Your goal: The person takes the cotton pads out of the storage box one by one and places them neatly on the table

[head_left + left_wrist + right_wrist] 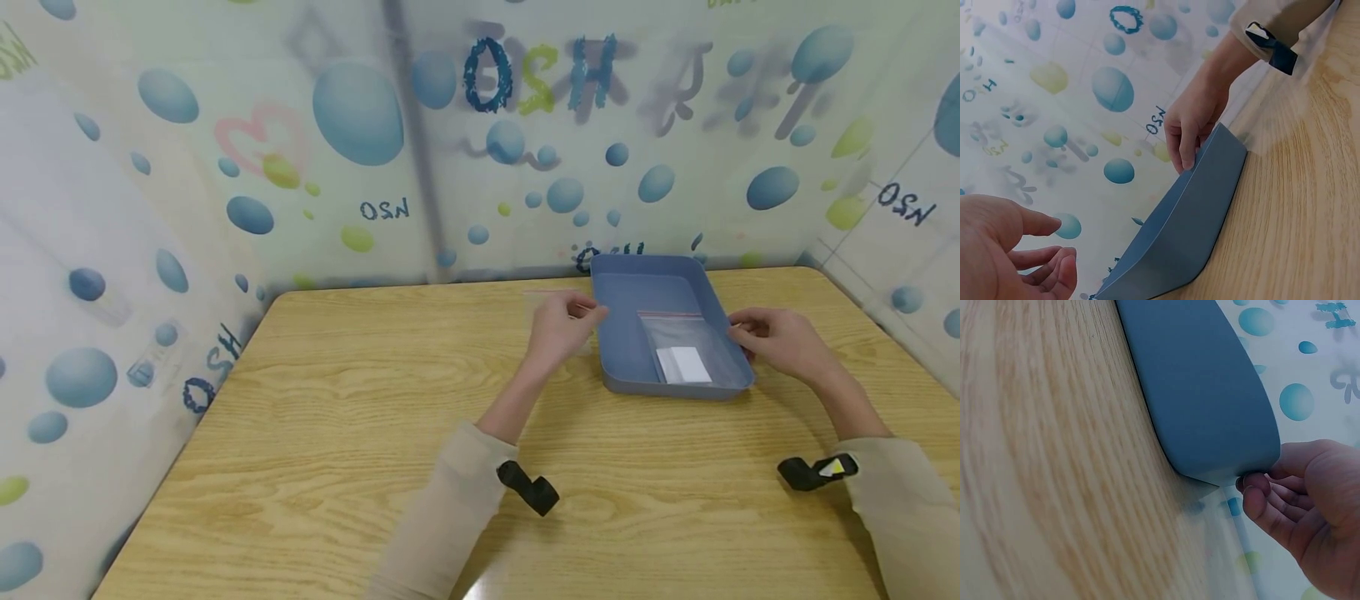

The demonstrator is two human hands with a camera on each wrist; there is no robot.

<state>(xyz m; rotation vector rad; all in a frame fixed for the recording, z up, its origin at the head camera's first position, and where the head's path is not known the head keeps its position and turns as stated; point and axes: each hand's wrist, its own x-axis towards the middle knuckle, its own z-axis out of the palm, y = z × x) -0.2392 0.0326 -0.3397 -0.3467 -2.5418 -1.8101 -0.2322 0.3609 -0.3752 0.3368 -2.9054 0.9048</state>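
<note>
A blue-grey shallow tray (637,287) stands on the wooden table at the back right. Inside it lies a clear zip bag (667,332) with a red seal line, and white rectangular pieces (684,365) show in its lower part. My right hand (780,340) pinches the tray's right wall, fingertips at the rim. Beside the opposite wall is my left hand (562,325); in the left wrist view its thumb and loosely bent fingers (1054,275) stand apart with nothing between them. Partly behind that hand, a second clear bag (534,303) lies on the table.
The wooden table (337,433) extends left and toward me. A patterned curtain (480,183) with blue and green drops hangs along the table's back and sides. Black straps with small mounts (528,487) sit on both sleeves.
</note>
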